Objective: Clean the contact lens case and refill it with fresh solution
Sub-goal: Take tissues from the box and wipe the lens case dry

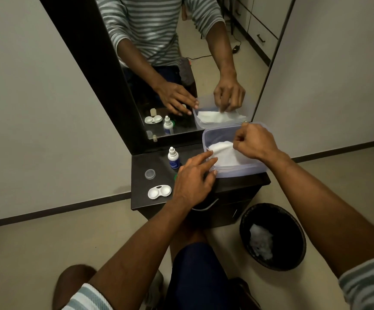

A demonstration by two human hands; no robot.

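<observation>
A white contact lens case (159, 191), both wells uncovered, lies on the dark table's front left. A small white solution bottle (173, 158) stands behind it, and a clear round cap (150, 174) lies to the left. A translucent plastic container (237, 172) at the table's right holds white tissues (224, 156). My left hand (195, 179) rests with spread fingers on the container's near left rim. My right hand (253, 143) reaches into the container and pinches the top tissue. A bit of green shows under my left hand.
The dark table (145, 200) stands against a tall mirror (181, 63) that reflects the hands and items. A black waste bin (272, 236) with crumpled white tissue stands on the floor at the right. My knees are below the table edge.
</observation>
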